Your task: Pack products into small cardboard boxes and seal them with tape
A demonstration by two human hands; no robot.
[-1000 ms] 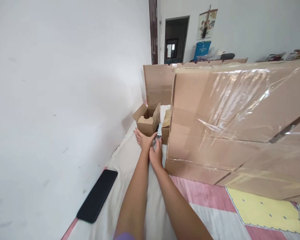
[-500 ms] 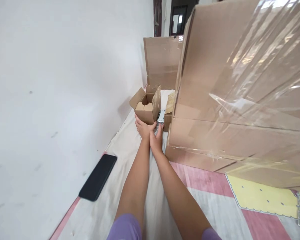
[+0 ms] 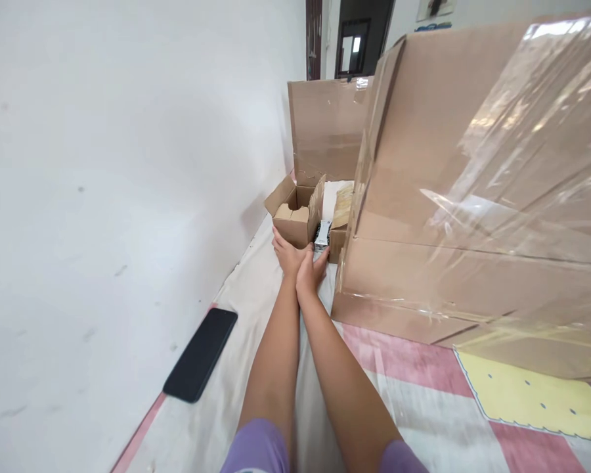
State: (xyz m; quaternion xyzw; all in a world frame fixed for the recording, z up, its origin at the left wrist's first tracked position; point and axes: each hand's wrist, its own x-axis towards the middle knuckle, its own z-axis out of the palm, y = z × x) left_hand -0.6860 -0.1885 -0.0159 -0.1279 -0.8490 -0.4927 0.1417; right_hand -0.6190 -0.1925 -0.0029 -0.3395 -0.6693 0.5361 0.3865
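Observation:
Both my arms stretch forward side by side over a white cloth (image 3: 256, 295). My left hand (image 3: 286, 253) lies flat with its fingers spread, its fingertips against the front of a small open cardboard box (image 3: 295, 222). My right hand (image 3: 311, 270) rests just to its right. Its fingers are stretched out, with the fingertips touching the lower edge of a small white-and-black packet (image 3: 321, 234). The packet stands wedged between the small open box and a second small box (image 3: 337, 240). Neither hand is seen closed round anything.
A large cardboard box wrapped in clear film (image 3: 473, 190) fills the right side, close to my right arm. Another tall carton (image 3: 325, 128) stands behind the small boxes. A black phone (image 3: 200, 355) lies by the white wall (image 3: 103, 164) on the left. A pink-and-yellow blanket (image 3: 497, 401) covers the near right.
The view has shifted closer and lower toward the boxes. My hands have stayed at the small box, and my right fingers now reach up to the packet.

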